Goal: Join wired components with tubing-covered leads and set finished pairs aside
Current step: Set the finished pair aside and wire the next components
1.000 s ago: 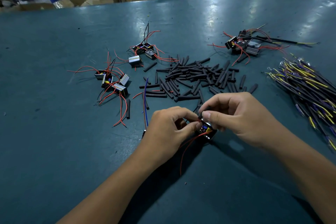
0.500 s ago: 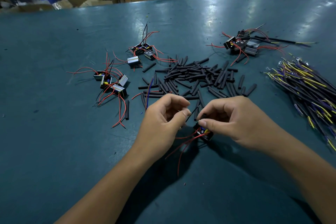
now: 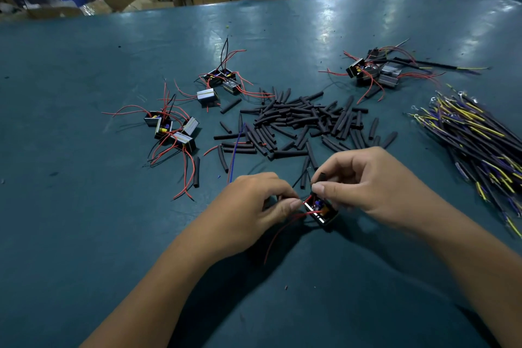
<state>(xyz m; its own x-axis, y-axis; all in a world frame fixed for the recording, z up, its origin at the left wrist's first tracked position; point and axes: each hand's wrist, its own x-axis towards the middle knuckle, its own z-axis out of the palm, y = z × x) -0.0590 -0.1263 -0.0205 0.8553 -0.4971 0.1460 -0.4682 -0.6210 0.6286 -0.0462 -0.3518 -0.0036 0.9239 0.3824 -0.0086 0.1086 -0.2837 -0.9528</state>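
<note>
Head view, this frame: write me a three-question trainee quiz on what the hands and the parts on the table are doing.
1. True or false: the left hand pinches a red wire leading to the small black component.
2. Which lies at the table's right edge?
A. loose black tubing pieces
B. the bundle of purple and yellow wires
C. cardboard boxes
3. Fill in: the right hand pinches a short black ____ piece just above the component.

Key
1. True
2. B
3. tubing
</note>
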